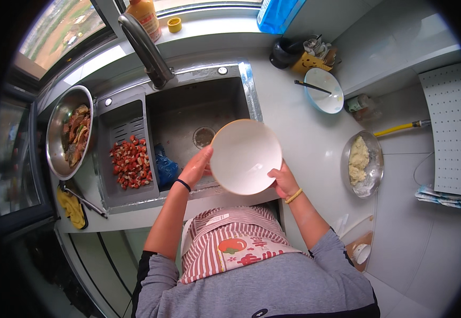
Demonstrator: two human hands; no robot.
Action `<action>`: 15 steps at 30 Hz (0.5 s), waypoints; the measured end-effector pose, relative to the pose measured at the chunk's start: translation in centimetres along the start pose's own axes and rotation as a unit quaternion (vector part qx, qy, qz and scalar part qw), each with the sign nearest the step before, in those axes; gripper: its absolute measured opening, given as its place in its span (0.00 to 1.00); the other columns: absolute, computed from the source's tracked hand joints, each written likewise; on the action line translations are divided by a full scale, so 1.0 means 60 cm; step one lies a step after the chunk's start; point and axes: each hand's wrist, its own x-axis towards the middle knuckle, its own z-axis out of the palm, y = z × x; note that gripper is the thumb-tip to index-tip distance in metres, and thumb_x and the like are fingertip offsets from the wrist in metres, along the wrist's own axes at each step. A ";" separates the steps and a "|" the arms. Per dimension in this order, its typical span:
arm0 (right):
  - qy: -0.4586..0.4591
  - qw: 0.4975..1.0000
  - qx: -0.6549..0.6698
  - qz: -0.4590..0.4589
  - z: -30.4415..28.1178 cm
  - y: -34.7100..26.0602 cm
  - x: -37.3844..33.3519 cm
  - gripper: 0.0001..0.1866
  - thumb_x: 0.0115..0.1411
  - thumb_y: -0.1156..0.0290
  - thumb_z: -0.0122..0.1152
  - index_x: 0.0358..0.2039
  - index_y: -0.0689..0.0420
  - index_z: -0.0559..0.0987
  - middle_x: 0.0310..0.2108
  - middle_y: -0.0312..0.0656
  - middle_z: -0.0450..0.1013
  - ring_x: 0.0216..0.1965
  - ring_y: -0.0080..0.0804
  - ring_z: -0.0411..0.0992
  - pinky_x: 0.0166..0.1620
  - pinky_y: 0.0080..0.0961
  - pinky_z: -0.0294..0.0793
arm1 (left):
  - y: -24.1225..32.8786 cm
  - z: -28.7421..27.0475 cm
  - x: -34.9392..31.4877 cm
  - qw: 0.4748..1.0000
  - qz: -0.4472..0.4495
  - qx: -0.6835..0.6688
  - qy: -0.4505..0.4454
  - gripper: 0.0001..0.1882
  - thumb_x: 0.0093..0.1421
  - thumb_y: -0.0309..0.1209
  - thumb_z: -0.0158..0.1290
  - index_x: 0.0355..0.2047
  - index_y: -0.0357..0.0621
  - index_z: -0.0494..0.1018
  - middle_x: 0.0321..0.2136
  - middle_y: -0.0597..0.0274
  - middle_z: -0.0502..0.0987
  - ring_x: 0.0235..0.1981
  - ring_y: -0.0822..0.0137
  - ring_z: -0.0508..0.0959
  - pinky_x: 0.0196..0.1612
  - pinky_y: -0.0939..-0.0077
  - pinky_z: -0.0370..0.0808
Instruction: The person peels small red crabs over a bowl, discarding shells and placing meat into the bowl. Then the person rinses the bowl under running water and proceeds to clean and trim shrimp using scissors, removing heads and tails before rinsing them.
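White bowl (246, 153) w/ tan rim is up in both hands, over the sink's (250, 93) front R corner & partly over the counter (307, 153), inside facing up. L hand (197, 167) grasps its L side, thumb at the rim; R hand (284, 183) grips the lower R rim, thumb over the edge; fingers mostly hidden, so can't tell how far under they reach. For a good hold: keep both hands on, approx. opposite, & support from below, since a smooth rim prob. slips if wet. Stay clear of the faucet (144, 50) & hard sink edge; a knock could chip it. Any tipping is best nr the drain (204, 137), away from the red-and-white pieces (131, 161) in the L compartment (122, 199) & the blue bag (165, 166) by the divider (151, 140). Turn wrists slowly, w/ no jerks.
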 end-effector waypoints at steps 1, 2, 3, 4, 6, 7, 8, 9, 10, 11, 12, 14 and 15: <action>0.019 0.999 0.041 -0.004 -0.014 0.005 0.000 0.35 0.46 0.83 0.47 0.60 0.60 0.61 0.51 0.45 0.67 0.51 0.37 0.69 0.50 0.34 0.76 | -0.014 -0.004 0.009 0.999 0.025 -0.016 -0.017 0.40 0.62 0.63 0.40 0.65 0.51 0.54 0.52 0.54 0.69 0.50 0.62 0.72 0.55 0.67 0.67; 0.041 0.996 0.080 -0.005 -0.032 0.011 -0.001 0.34 0.47 0.83 0.47 0.59 0.60 0.61 0.51 0.45 0.68 0.50 0.38 0.70 0.50 0.34 0.76 | -0.021 0.003 0.011 0.999 0.042 -0.018 0.013 0.39 0.62 0.62 0.40 0.65 0.50 0.54 0.52 0.54 0.69 0.51 0.62 0.71 0.56 0.66 0.66; 0.055 0.992 0.117 0.008 -0.055 0.017 0.001 0.33 0.48 0.82 0.49 0.58 0.59 0.62 0.50 0.46 0.68 0.47 0.41 0.72 0.47 0.39 0.78 | -0.027 0.010 0.010 0.997 0.057 -0.018 0.048 0.39 0.63 0.60 0.41 0.65 0.49 0.54 0.52 0.54 0.69 0.52 0.62 0.70 0.57 0.65 0.64; 0.075 0.986 0.149 0.015 -0.080 0.019 0.005 0.33 0.48 0.81 0.49 0.58 0.58 0.62 0.50 0.46 0.68 0.46 0.43 0.73 0.45 0.44 0.79 | -0.033 0.016 0.009 0.994 0.072 -0.018 0.083 0.38 0.63 0.59 0.41 0.65 0.48 0.54 0.52 0.54 0.69 0.54 0.62 0.69 0.58 0.64 0.63; 0.113 0.979 0.172 -0.010 -0.105 0.011 0.007 0.34 0.48 0.80 0.49 0.59 0.57 0.61 0.50 0.46 0.67 0.47 0.44 0.72 0.43 0.46 0.80 | -0.078 -0.003 0.019 0.984 0.027 -0.005 0.175 0.38 0.62 0.51 0.48 0.65 0.46 0.53 0.57 0.52 0.65 0.60 0.58 0.63 0.61 0.62 0.59; 0.122 0.977 0.175 -0.022 -0.123 0.011 0.012 0.34 0.48 0.80 0.49 0.59 0.58 0.62 0.50 0.46 0.68 0.48 0.46 0.71 0.45 0.47 0.79 | -0.120 -0.027 0.028 0.974 0.002 0.002 0.225 0.38 0.61 0.49 0.51 0.66 0.46 0.52 0.58 0.51 0.64 0.61 0.58 0.62 0.61 0.62 0.58; 0.133 0.974 0.179 -0.035 -0.144 0.012 0.018 0.34 0.48 0.80 0.50 0.59 0.58 0.62 0.50 0.47 0.68 0.49 0.48 0.71 0.47 0.49 0.78 | -0.160 -0.052 0.036 0.962 -0.022 0.010 0.272 0.39 0.60 0.47 0.53 0.66 0.46 0.51 0.59 0.51 0.64 0.62 0.57 0.60 0.62 0.62 0.58; 0.138 0.974 0.174 -0.040 -0.162 0.010 0.023 0.34 0.47 0.80 0.50 0.60 0.58 0.61 0.51 0.47 0.67 0.50 0.48 0.70 0.47 0.49 0.78 | -0.196 -0.081 0.040 0.945 -0.032 0.027 0.325 0.37 0.56 0.43 0.56 0.63 0.44 0.58 0.62 0.45 0.57 0.64 0.53 0.57 0.62 0.65 0.58; 0.147 0.974 0.167 -0.051 -0.179 0.006 0.026 0.35 0.47 0.80 0.49 0.60 0.57 0.60 0.52 0.47 0.66 0.51 0.49 0.69 0.47 0.49 0.78 | -0.209 -0.095 0.045 0.937 -0.039 0.052 0.344 0.37 0.56 0.44 0.57 0.62 0.43 0.58 0.63 0.45 0.56 0.65 0.53 0.55 0.63 0.65 0.57; 0.155 0.974 0.156 -0.059 -0.186 -0.001 0.026 0.35 0.48 0.80 0.49 0.60 0.56 0.60 0.52 0.46 0.66 0.51 0.47 0.69 0.46 0.49 0.79 | -0.217 -0.108 0.048 0.928 -0.048 0.076 0.362 0.38 0.55 0.44 0.57 0.62 0.43 0.59 0.63 0.44 0.55 0.65 0.53 0.53 0.64 0.65 0.56; 0.166 0.973 0.145 -0.070 -0.192 -0.012 0.023 0.35 0.48 0.80 0.49 0.60 0.56 0.60 0.53 0.45 0.65 0.51 0.46 0.69 0.45 0.48 0.79 | -0.213 -0.115 0.050 0.919 -0.056 0.103 0.377 0.38 0.54 0.45 0.57 0.62 0.42 0.59 0.64 0.43 0.54 0.66 0.53 0.51 0.65 0.65 0.54; 0.186 0.971 0.128 -0.078 -0.197 -0.022 0.018 0.35 0.48 0.79 0.49 0.61 0.55 0.59 0.54 0.44 0.63 0.51 0.44 0.68 0.45 0.47 0.80 | -0.183 -0.121 0.061 0.894 -0.146 0.232 0.355 0.38 0.54 0.46 0.57 0.63 0.49 0.59 0.65 0.42 0.49 0.67 0.50 0.47 0.66 0.63 0.51; 0.194 0.971 0.120 -0.078 -0.198 -0.027 0.015 0.35 0.49 0.79 0.49 0.61 0.54 0.59 0.54 0.44 0.63 0.52 0.44 0.68 0.45 0.47 0.79 | -0.158 -0.117 0.068 0.875 -0.188 0.292 0.338 0.38 0.53 0.47 0.57 0.63 0.53 0.60 0.66 0.42 0.46 0.68 0.48 0.45 0.66 0.61 0.50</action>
